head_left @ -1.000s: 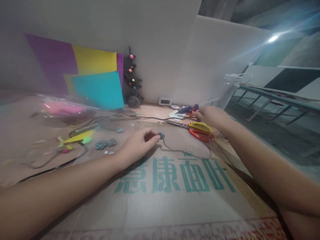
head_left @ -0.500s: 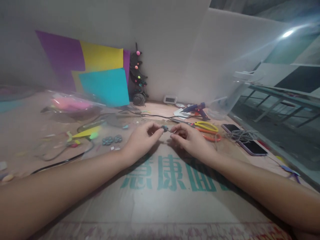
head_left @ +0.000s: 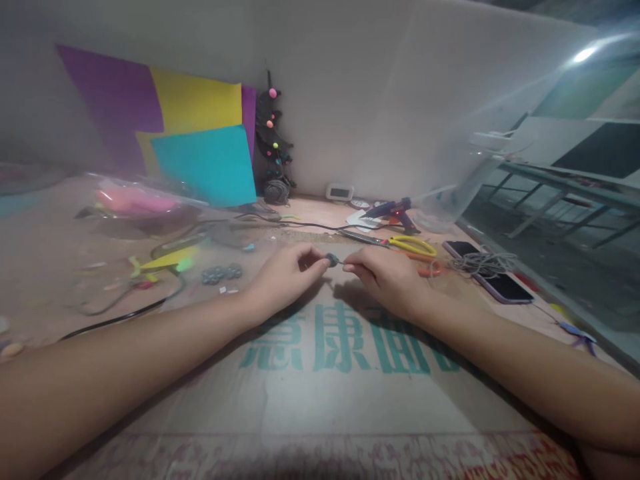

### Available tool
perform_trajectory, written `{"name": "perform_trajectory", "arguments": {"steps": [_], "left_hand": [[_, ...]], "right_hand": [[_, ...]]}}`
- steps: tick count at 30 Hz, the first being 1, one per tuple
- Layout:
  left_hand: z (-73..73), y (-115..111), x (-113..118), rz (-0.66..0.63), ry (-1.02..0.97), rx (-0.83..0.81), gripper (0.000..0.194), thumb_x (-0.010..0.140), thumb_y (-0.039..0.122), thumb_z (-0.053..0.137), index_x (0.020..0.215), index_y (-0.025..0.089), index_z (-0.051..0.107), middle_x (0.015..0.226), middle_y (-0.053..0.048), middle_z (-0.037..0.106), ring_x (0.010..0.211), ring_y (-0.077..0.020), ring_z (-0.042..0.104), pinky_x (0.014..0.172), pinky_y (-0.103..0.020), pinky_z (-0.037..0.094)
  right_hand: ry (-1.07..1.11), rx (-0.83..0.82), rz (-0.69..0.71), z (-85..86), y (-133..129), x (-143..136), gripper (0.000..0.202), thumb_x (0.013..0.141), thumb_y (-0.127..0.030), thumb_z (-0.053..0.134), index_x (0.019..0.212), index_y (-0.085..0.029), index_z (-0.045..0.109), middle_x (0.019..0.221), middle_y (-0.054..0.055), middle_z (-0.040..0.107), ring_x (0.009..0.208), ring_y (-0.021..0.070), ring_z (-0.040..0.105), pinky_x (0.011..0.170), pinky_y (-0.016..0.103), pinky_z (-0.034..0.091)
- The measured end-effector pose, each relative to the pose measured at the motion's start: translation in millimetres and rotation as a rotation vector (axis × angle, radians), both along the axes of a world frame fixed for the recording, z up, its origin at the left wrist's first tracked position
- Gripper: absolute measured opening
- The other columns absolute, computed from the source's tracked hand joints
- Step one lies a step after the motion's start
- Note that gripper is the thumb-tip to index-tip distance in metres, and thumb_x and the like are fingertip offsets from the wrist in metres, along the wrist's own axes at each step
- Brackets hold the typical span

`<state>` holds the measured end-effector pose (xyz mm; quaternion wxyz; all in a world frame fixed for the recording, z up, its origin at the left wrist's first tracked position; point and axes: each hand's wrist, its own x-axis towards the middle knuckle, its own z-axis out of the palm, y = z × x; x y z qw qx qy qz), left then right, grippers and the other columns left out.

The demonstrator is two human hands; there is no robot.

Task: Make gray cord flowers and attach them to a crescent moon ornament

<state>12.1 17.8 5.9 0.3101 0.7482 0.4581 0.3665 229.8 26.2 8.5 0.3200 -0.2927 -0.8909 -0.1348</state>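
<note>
Between thumb and fingers, my left hand (head_left: pixel 295 277) pinches a small dark grey-green coiled piece (head_left: pixel 331 260) above the cardboard. A thin wire-like end sticks out from its right side, and my right hand (head_left: pixel 383 277) grips that end between thumb and forefinger. The piece is too small to make out in detail. To the left of my left hand lie several similar grey-green coiled pieces (head_left: pixel 221 273), with small white scraps (head_left: pixel 229 290) just in front of them.
Yellow-handled scissors (head_left: pixel 413 246), an orange-handled tool (head_left: pixel 429 269) and a blue glue gun (head_left: pixel 395 215) lie beyond my right hand. Phones (head_left: pixel 503 288) and a grey cord (head_left: pixel 483 263) are at right. Coloured sheets (head_left: pixel 205 167) and a small decorated tree (head_left: pixel 274 147) stand at the back.
My right thumb and fingers have closed more tightly around the thin end, with the hand's other fingers now tucked in. The whole view has shifted slightly.
</note>
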Motion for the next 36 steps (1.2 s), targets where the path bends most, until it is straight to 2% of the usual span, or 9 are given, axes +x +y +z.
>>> {"name": "perform_trajectory", "arguments": {"steps": [4, 10, 16, 21, 26, 30, 36], "left_hand": [[-1.1, 0.8, -0.6, -0.032, 0.023, 0.004, 0.021, 0.090, 0.035, 0.057, 0.084, 0.017, 0.065, 0.080, -0.001, 0.068, 0.075, -0.0170, 0.058, 0.068, -0.028, 0.040], [-4.5, 1.8, 0.8, -0.067, -0.016, -0.033, 0.023, 0.090, 0.038, 0.056, 0.083, 0.017, 0.064, 0.079, -0.001, 0.067, 0.071, -0.0159, 0.057, 0.067, -0.028, 0.041], [-1.6, 0.6, 0.6, -0.042, -0.029, -0.036, 0.020, 0.090, 0.035, 0.057, 0.083, 0.017, 0.063, 0.080, -0.001, 0.067, 0.072, -0.0158, 0.059, 0.067, -0.027, 0.043], [-1.0, 0.9, 0.9, -0.045, -0.048, -0.033, 0.020, 0.089, 0.035, 0.058, 0.085, 0.016, 0.065, 0.083, -0.003, 0.070, 0.075, -0.0170, 0.062, 0.068, -0.027, 0.045], [-3.0, 1.5, 1.0, -0.057, -0.135, -0.066, 0.024, 0.087, 0.030, 0.061, 0.106, 0.016, 0.068, 0.091, -0.004, 0.072, 0.078, -0.0169, 0.065, 0.068, -0.027, 0.048], [-3.6, 0.3, 0.5, -0.107, -0.178, -0.125, 0.023, 0.089, 0.034, 0.060, 0.100, 0.017, 0.070, 0.083, -0.003, 0.073, 0.071, -0.0163, 0.064, 0.064, -0.027, 0.049], [-0.9, -0.4, 1.2, -0.055, -0.147, -0.134, 0.022, 0.088, 0.037, 0.060, 0.088, 0.018, 0.070, 0.074, -0.002, 0.072, 0.064, -0.0154, 0.061, 0.061, -0.027, 0.047]], "right_hand": [[0.108, -0.186, -0.048, -1.3, -2.8, -3.4, 0.022, 0.100, -0.032, 0.053, 0.087, -0.018, 0.065, 0.076, 0.002, 0.070, 0.066, 0.0128, 0.061, 0.063, 0.024, 0.043], [0.278, -0.402, -0.130, 4.1, -8.4, -13.4, 0.019, 0.094, -0.026, 0.057, 0.078, -0.018, 0.063, 0.067, -0.001, 0.064, 0.059, 0.0106, 0.054, 0.056, 0.022, 0.038], [0.383, -0.636, -0.126, 3.5, -11.5, -17.8, 0.023, 0.095, -0.031, 0.054, 0.078, -0.018, 0.063, 0.058, -0.005, 0.057, 0.052, 0.0095, 0.050, 0.055, 0.022, 0.039], [0.394, -0.670, -0.121, 0.9, -11.1, -17.5, 0.019, 0.093, -0.032, 0.056, 0.083, -0.019, 0.065, 0.058, -0.005, 0.058, 0.050, 0.0096, 0.049, 0.055, 0.023, 0.039], [0.414, -0.686, -0.115, 1.1, -10.8, -18.3, 0.020, 0.093, -0.032, 0.056, 0.082, -0.018, 0.065, 0.059, -0.004, 0.058, 0.052, 0.0098, 0.051, 0.053, 0.022, 0.039], [0.401, -0.657, -0.123, 1.8, -10.5, -18.8, 0.020, 0.093, -0.031, 0.057, 0.080, -0.018, 0.064, 0.060, -0.004, 0.059, 0.052, 0.0098, 0.051, 0.052, 0.022, 0.039], [0.320, -0.494, -0.094, 3.1, -9.9, -15.0, 0.020, 0.096, -0.028, 0.053, 0.082, -0.018, 0.064, 0.068, -0.001, 0.065, 0.061, 0.0115, 0.057, 0.058, 0.022, 0.042]]}}
